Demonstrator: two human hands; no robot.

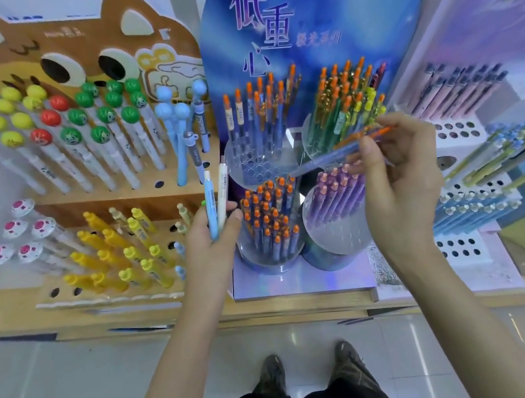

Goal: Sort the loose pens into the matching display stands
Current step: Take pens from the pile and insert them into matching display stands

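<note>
In near cylinder [265,264]: orange-capped pens [268,213]; purple pens [333,195] beside, right. Gripped upright in left hand [214,241]: blue pen [210,204] and white pen [221,193]. Pinched crosswise in right hand [400,182]: orange-tipped pen [334,156].

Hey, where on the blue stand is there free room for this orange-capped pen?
Empty holes fill the front of the clear back-left cylinder, before its orange-capped pens, and the front of the frosted front-right cylinder, below its purple pens. The front-left cylinder of orange-capped pens is packed.
</note>
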